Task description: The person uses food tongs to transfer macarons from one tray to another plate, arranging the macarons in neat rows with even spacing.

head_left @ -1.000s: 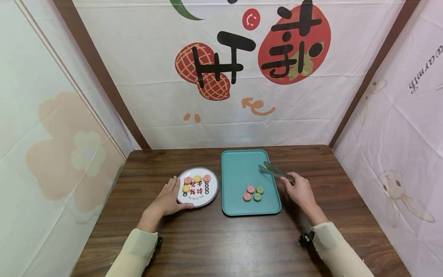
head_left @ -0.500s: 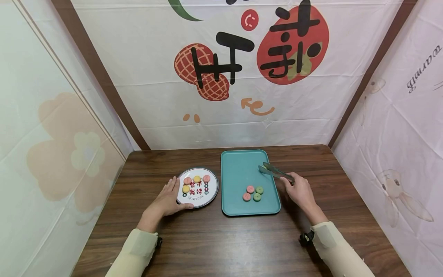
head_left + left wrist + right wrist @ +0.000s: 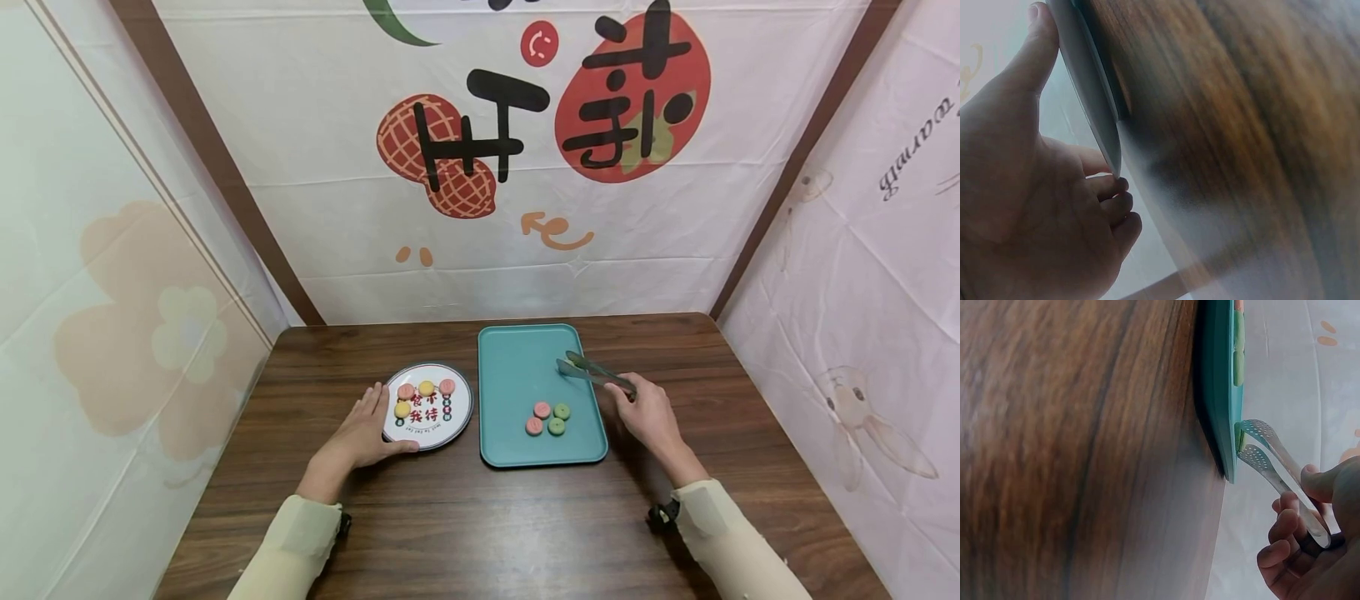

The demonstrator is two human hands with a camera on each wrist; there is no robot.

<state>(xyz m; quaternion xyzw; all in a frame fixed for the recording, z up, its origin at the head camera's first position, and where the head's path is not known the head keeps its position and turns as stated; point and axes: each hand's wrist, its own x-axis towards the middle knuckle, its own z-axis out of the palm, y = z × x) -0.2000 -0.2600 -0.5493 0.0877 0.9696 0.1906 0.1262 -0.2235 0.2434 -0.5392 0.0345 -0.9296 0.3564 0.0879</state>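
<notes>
My left hand (image 3: 366, 429) lies at the left rim of a round white plate (image 3: 442, 433), fingers and thumb stretched along its edge. On the plate are pink macarons (image 3: 447, 387) and yellow macarons (image 3: 426, 388). My right hand (image 3: 651, 417) grips metal tongs (image 3: 600, 375) over the right edge of a teal tray (image 3: 510, 358). In the right wrist view, the perforated tips of the tongs stand on either side of a green macaron (image 3: 1239, 434). Lower on the tray sit two pink macarons (image 3: 542, 410) and two green macarons (image 3: 556, 427), grouped together.
A brown wooden table (image 3: 480, 533) carries the plate and tray, set side by side with a narrow gap. White printed cloth (image 3: 337, 233) hangs behind the table and at both sides. Black bands (image 3: 663, 517) are on both wrists.
The tong tips have shifted very slightly to the left in the head view. Both hands, the plate and the macarons stay practically in place.
</notes>
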